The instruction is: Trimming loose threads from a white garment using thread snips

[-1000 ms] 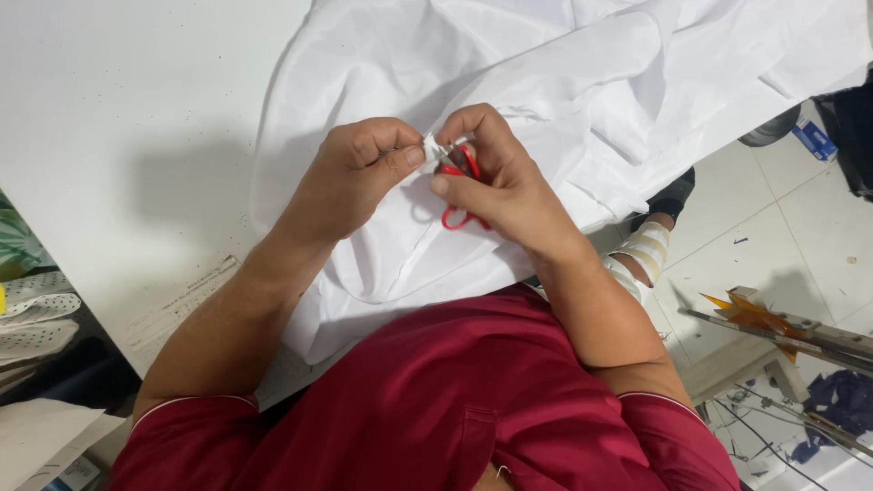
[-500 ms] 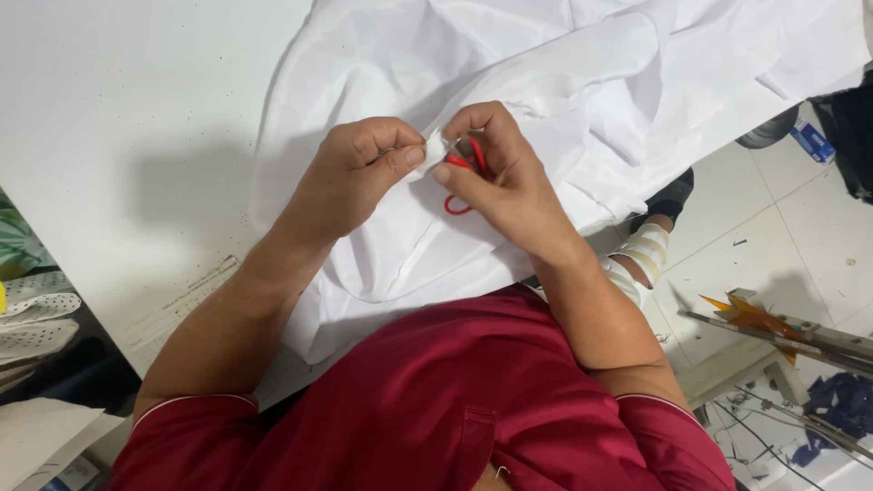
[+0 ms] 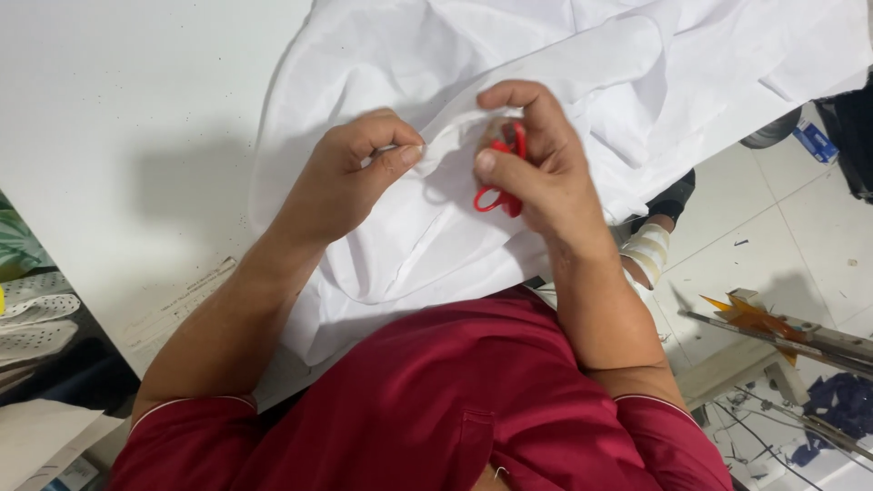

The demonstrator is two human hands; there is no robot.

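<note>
A white garment (image 3: 564, 64) lies crumpled across the white table (image 3: 118, 109) and hangs over its near edge. My left hand (image 3: 350, 177) pinches a fold of this cloth between thumb and forefinger. My right hand (image 3: 536, 164) is closed around small red-handled snips (image 3: 498, 177), held just right of the pinched fold; the blades are hidden behind my fingers. The two hands are a short gap apart above the fabric.
The table's bare left part carries dark specks and a scuffed near edge (image 3: 182, 300). On the tiled floor to the right are a foot in a white sock (image 3: 650, 245), a metal stand with orange pieces (image 3: 764, 323) and dark blue cloth (image 3: 841, 409). Patterned fabric (image 3: 27, 300) lies at the left.
My hands have drawn slightly apart. The left hand's pinch shifted left along the cloth, and the right hand with the snips pulled back from the fold.
</note>
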